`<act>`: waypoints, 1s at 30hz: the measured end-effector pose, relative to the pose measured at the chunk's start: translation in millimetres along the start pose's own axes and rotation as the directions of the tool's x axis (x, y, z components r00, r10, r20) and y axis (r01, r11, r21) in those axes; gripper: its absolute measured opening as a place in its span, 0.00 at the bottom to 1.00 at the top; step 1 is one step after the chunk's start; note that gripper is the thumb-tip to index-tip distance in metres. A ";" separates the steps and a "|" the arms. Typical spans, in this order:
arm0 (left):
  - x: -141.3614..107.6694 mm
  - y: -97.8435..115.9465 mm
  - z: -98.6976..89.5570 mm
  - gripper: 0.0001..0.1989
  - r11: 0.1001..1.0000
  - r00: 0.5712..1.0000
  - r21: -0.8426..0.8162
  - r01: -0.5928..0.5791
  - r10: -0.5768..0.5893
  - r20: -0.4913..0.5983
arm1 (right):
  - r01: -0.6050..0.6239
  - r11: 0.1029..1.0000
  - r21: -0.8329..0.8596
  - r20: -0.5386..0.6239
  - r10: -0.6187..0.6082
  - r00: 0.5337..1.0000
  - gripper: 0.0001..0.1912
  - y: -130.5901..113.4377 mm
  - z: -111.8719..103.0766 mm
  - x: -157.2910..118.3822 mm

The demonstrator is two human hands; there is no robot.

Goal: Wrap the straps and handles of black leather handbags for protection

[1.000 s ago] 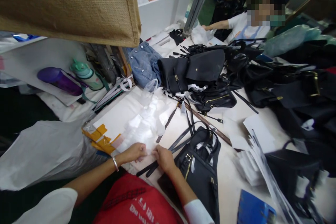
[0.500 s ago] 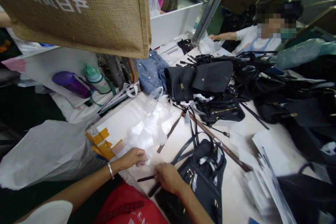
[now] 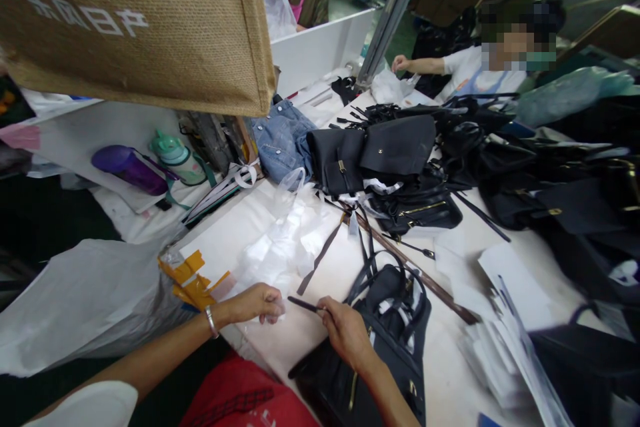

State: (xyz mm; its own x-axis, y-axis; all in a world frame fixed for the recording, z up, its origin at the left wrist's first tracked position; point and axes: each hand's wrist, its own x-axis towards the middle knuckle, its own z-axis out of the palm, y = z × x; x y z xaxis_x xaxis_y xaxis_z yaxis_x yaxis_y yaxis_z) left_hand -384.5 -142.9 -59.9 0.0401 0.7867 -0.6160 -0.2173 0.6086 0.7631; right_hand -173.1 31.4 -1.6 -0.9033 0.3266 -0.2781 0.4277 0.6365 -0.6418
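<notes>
A black backpack (image 3: 385, 340) with gold zippers lies on the table in front of me, its straps and handle loops toward the far side. My right hand (image 3: 345, 330) is closed on a thin black strap (image 3: 305, 304), whose free end points left. Close to that end, my left hand (image 3: 263, 303) has its fingers curled together; whatever they hold is too small or hidden to name. Just beyond my left hand lies a heap of thin white plastic bags (image 3: 280, 240). A brown strip (image 3: 320, 260) rests on the table between the heap and the backpack.
More black bags (image 3: 395, 147) are piled at the back and right. White paper sheets (image 3: 500, 347) lie right of the backpack. A burlap bag (image 3: 200, 33) hangs at upper left, above a purple bottle (image 3: 130, 170). Across the table sits a co-worker (image 3: 465, 70).
My right hand has risen and moved right, lifting the strap so that its end points toward my left hand. The left hand has shifted slightly right and stays closed.
</notes>
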 end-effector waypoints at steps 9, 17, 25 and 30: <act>2.0 -3.1 -2.7 0.11 1.000 1.000 0.002 -0.004 0.004 0.000 | 0.023 0.998 -0.060 0.057 -0.020 0.998 0.09 -1.0 -1.7 -0.8; 2.6 -5.1 -2.7 0.09 0.999 0.999 0.030 -0.034 0.034 -0.003 | -0.021 0.997 -0.071 0.061 0.025 0.998 0.10 -1.7 -2.2 -0.7; 1.9 -2.8 -1.7 0.07 0.998 0.999 0.046 -0.042 0.043 -0.013 | -0.013 1.000 -0.010 0.042 0.013 0.999 0.11 -1.4 -4.3 -1.2; 2.5 -3.3 -1.8 0.08 0.999 0.999 0.032 -0.040 0.040 -0.011 | -0.028 1.000 -0.001 0.013 0.028 1.000 0.11 -0.3 -5.8 -1.8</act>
State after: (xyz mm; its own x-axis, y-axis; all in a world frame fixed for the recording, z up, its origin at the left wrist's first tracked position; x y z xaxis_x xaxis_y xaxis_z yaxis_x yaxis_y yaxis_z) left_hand -385.4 -143.1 -64.3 0.0204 0.8094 -0.5869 -0.1877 0.5797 0.7929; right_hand -171.4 34.7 3.2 -0.8912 0.3351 -0.3057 0.4532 0.6273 -0.6333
